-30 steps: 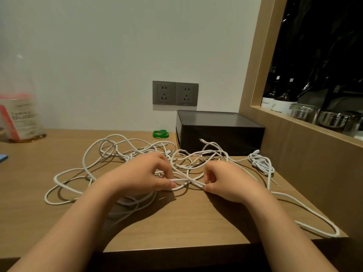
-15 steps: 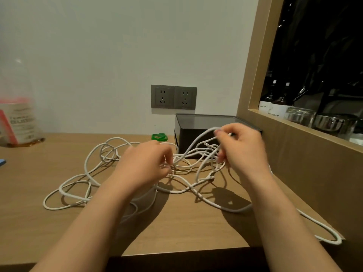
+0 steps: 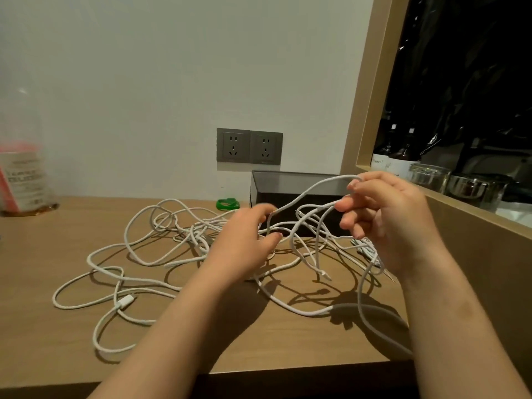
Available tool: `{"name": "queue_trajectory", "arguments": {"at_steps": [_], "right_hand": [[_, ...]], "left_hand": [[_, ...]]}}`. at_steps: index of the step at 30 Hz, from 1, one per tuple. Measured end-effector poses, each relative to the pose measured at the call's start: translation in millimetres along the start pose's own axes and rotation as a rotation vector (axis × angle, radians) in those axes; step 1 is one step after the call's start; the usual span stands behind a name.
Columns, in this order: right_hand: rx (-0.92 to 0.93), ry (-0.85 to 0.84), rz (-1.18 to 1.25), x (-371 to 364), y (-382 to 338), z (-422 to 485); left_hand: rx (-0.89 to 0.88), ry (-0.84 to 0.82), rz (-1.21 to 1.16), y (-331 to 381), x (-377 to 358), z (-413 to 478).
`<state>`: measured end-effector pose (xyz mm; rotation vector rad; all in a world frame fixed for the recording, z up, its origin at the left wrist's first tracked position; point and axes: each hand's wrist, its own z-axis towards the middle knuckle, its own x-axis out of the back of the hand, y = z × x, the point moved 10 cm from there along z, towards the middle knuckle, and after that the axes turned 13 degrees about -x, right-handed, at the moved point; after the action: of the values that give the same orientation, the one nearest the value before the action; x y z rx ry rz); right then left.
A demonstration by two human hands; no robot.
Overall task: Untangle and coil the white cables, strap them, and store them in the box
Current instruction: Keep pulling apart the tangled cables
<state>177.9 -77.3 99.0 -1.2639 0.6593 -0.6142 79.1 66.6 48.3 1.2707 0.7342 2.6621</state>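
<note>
Wooden desk (image 3: 57, 254) against a pale wall, with a black box (image 3: 290, 185) at the back. White cables (image 3: 138, 246) sprawl tangled in front of the box and to its left. Raised before the box, the right hand (image 3: 388, 226) pinches several strands in curled fingers. The left hand (image 3: 241, 243) reaches into the tangle in front of the box; it is blurred and I cannot tell its grip. A green band (image 3: 227, 203) lies just left of the box.

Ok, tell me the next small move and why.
Probably pinch one strand with the left hand and draw it out of the loops: the right hand holds several cables lifted and crossed, the left is open beside them, and nothing is coiled yet.
</note>
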Motion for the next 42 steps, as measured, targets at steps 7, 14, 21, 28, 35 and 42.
{"name": "queue_trajectory", "arguments": {"at_steps": [7,14,21,28,35,42], "right_hand": [[-0.067,0.273,-0.104,40,18,13],[0.339,0.518,-0.988,0,-30,-11],[0.193,0.015,-0.465,-34,-17,-8],[-0.155,-0.035,-0.393,-34,41,13],[-0.308,-0.247,-0.26,-69,70,13],[-0.125,-0.246,-0.612,-76,71,16]], "left_hand": [[0.093,0.272,-0.355,-16,21,4],[-0.043,0.423,-0.315,11,63,2],[-0.061,0.312,-0.216,16,59,4],[0.018,0.39,-0.309,7,61,1],[0.043,0.396,-0.326,6,62,0],[0.051,0.284,-0.424,5,49,2]]}}
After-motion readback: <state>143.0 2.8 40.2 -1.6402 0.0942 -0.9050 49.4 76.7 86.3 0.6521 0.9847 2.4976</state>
